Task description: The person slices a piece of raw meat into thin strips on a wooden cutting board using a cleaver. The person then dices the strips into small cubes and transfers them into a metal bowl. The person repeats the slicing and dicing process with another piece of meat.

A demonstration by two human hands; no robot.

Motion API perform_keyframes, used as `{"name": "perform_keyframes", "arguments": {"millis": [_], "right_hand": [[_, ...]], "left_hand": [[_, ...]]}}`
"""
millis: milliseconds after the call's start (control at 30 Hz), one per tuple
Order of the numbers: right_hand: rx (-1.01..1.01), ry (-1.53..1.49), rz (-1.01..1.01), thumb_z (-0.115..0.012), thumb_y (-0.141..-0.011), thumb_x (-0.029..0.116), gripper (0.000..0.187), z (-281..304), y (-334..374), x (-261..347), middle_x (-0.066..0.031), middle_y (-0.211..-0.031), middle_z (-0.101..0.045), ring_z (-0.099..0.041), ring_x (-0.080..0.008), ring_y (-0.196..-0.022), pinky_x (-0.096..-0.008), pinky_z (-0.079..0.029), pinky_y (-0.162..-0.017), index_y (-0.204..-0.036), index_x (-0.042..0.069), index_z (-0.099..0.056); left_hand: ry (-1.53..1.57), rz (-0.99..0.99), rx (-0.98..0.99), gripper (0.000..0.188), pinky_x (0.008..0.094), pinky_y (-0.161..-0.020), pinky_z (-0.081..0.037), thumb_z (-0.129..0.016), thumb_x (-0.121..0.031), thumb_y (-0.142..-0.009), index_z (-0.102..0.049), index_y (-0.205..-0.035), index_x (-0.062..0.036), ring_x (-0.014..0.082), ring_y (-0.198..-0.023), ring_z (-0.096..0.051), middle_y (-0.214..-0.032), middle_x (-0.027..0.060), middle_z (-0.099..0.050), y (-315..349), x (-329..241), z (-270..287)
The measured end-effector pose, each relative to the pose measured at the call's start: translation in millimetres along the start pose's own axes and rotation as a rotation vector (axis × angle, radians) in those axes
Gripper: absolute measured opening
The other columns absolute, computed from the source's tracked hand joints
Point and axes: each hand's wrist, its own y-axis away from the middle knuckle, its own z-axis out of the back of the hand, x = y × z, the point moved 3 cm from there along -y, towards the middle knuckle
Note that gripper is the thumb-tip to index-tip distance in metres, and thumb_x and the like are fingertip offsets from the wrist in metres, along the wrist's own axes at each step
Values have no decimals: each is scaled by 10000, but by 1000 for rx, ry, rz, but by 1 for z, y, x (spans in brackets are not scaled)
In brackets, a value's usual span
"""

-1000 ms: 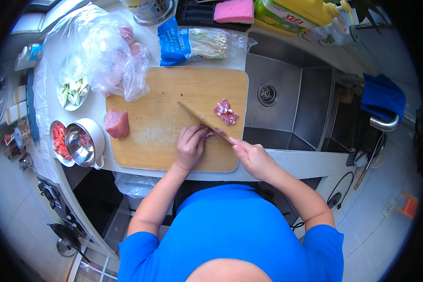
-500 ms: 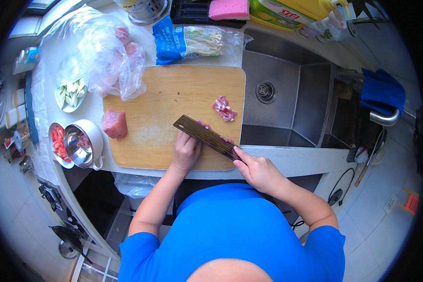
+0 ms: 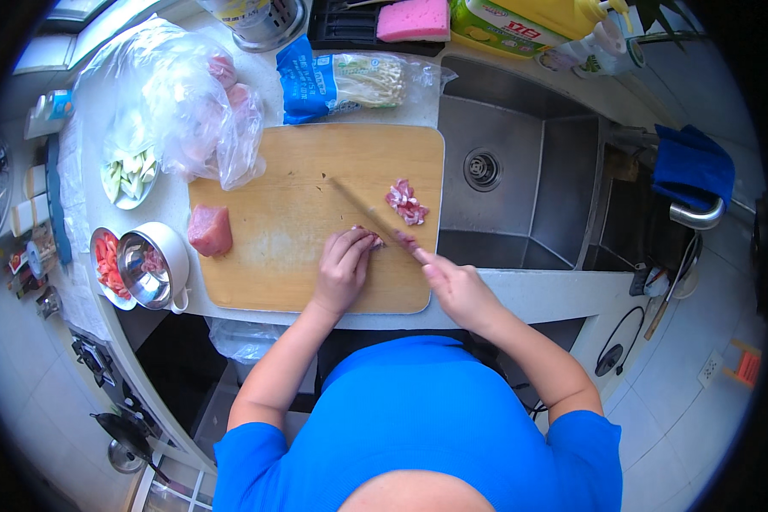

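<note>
Lettering [image 3: 521,32] marks the yellow bottle [image 3: 563,15] and blue packet [image 3: 348,84].

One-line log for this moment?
left hand: curled against meat piece | right hand: holding kitchen knife | cutting board: chopped meat pile, meat block

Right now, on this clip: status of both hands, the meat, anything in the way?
Left fingers curled at small meat piece. Right fingers gripping knife. Chopped meat beside knife, apart. No obstruction seen.

The knife [image 3: 367,207], its long blade seen nearly edge-on, slants over the right half of the tan chopping board [image 3: 264,171], pink bits [image 3: 407,240] along it. Pinkish-white meat [image 3: 377,243], partly hidden, lies right of the board's centre.
</note>
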Motion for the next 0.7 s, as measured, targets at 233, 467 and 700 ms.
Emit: {"name": "perform_keyframes", "arguments": {"millis": [233,467,700], "right_hand": [[63,-149,-60,-451,-1021,301,432,19,7,37,-302,-944,-663,-684,-395,-873,-407,-538,-769,-1281,-31,-547],[-45,-161,-33,-474,-1012,300,429,-1,7,15,-282,-850,-666,-682,-392,-776,-403,-539,-715,-1268,-34,-556],[19,25,-22,-520,-981,282,426,2,26,29,-272,-766,-657,-665,-427,-690,-474,-546,-623,-1256,-43,-547]], "left_hand": [[24,-25,-31,246,402,-795,-517,-700,48,-725,-677,-967,11,329,-925,-621,-1020,145,-645,-12,0,10],[-116,-75,120,258,401,-787,-511,-707,37,-706,-677,-961,13,323,-918,-611,-1034,135,-637,-12,4,17],[-82,-109,138,297,417,-819,-510,-719,32,-676,-694,-968,-9,328,-959,-618,-1030,132,-652,-4,6,13]]}}
